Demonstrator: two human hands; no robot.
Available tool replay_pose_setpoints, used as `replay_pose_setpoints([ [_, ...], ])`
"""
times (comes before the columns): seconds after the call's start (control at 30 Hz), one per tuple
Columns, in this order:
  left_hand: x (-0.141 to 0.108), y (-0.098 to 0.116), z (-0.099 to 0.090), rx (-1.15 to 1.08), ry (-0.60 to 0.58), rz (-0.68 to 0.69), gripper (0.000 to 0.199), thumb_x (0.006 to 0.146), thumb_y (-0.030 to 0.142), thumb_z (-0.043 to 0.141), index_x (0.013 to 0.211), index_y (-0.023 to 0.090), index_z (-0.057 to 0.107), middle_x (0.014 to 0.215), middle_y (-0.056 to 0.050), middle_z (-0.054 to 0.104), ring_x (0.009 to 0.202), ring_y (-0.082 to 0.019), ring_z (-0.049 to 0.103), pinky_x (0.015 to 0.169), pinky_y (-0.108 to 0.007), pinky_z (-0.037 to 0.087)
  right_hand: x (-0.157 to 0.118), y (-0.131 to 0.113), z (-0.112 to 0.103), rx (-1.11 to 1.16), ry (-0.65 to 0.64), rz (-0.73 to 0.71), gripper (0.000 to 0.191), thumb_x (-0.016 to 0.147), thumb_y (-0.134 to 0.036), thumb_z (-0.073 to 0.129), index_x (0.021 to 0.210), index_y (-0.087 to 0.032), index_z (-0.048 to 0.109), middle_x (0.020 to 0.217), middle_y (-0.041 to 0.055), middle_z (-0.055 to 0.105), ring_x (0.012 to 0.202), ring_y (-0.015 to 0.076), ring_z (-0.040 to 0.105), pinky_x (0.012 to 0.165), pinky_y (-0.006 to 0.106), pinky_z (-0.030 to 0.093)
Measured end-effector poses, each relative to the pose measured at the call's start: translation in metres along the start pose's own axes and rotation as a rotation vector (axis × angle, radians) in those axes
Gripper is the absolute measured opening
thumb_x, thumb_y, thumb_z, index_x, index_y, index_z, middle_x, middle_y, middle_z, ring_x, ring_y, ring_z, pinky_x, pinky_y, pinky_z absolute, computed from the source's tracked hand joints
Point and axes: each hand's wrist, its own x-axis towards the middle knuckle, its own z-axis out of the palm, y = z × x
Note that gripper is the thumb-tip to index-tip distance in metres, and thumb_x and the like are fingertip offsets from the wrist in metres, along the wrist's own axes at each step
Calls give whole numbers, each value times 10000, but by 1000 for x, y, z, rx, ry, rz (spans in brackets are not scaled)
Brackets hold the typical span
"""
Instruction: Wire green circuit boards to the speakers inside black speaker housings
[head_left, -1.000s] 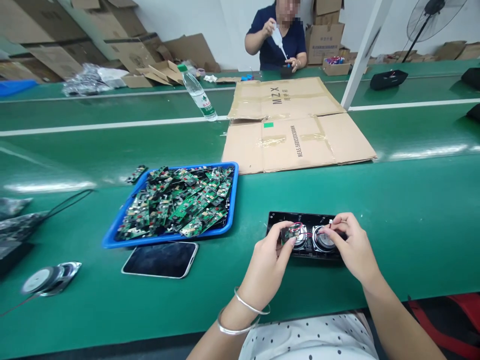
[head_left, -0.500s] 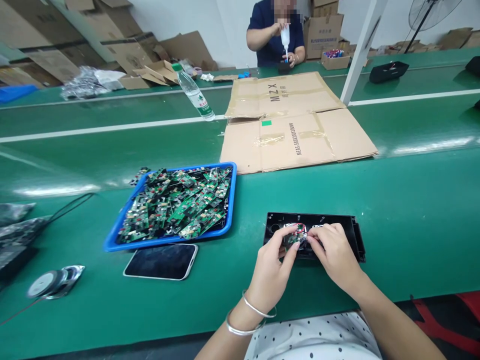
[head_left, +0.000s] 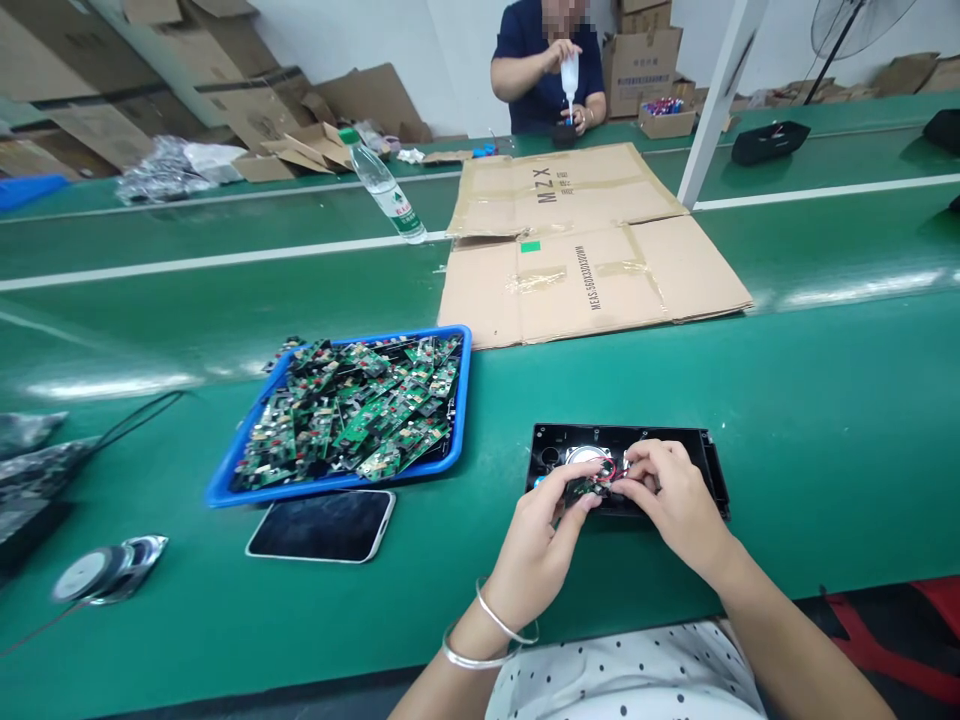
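A black speaker housing (head_left: 694,470) lies on the green bench in front of me, with a round silver speaker (head_left: 587,455) set in it. Over the housing, my left hand (head_left: 551,520) pinches a small green circuit board (head_left: 583,490) between thumb and fingers. My right hand (head_left: 666,488) is closed just to the right of the board, its thumb and fingers together on thin red wires (head_left: 616,468). The wire ends are hidden by the fingertips.
A blue tray (head_left: 466,400) heaped with circuit boards stands left, a phone (head_left: 322,525) before it. A loose speaker (head_left: 105,570) lies far left. Flattened cardboard (head_left: 495,290) and a water bottle (head_left: 386,190) lie beyond. Across the bench a person (head_left: 546,70) holds a white squeeze bottle (head_left: 570,80).
My left hand has tilted and lowered the circuit board, so more of the silver speaker and red wires shows. My right hand has shifted slightly and stays closed beside it.
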Motion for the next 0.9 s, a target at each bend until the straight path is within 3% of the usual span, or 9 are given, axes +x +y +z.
replay_pose_setpoints([
  [0.17,0,4,2,-110,27,-60,239,901,222,486,1123,196,570,1143,-78,618,875,-179,669,798,-328,590,-3,1,4,-17,34,-29,182,949,-351,485,854,-202,531,696,20,617,694,189,540,673,328,398],
  [0.37,2,7,5,-164,18,-87,216,892,234,486,1079,184,582,1148,-80,604,1026,-210,610,798,-341,601,0,-4,7,-63,-15,-38,149,938,-282,516,823,-189,517,682,-2,605,629,160,532,727,348,390],
  [0.47,3,10,0,-170,-9,-166,213,865,259,533,1055,175,578,1079,-82,633,968,-211,642,782,-348,604,1,0,-5,-49,-61,20,104,880,-272,599,914,-196,537,734,8,614,675,176,558,664,316,433],
  [0.53,5,12,-5,-173,-27,-260,252,824,278,593,1048,165,563,979,-76,663,863,-211,683,720,-340,613,1,6,-19,-56,-12,56,190,852,-299,621,991,-198,540,861,41,621,770,202,577,684,328,470],
  [0.67,11,13,-16,-121,39,-401,319,691,329,725,888,144,557,732,-42,673,670,-224,706,540,-271,588,-2,20,-46,-157,51,61,344,829,-403,616,1105,-216,528,1193,96,533,1122,279,484,912,439,456],
  [0.8,18,14,-19,-84,41,-464,358,727,477,654,705,138,539,563,-36,633,537,-199,682,448,-215,527,-5,23,-46,-317,-196,-63,781,714,-539,706,1335,-200,376,1492,118,190,1366,337,161,1074,558,279],
  [0.9,22,14,-17,-57,34,-481,433,783,557,552,726,128,568,560,-52,635,526,-198,678,451,-221,521,-3,21,-36,-453,-353,-118,969,633,-521,769,1407,-187,291,1504,149,133,1371,361,127,1091,612,164],
])
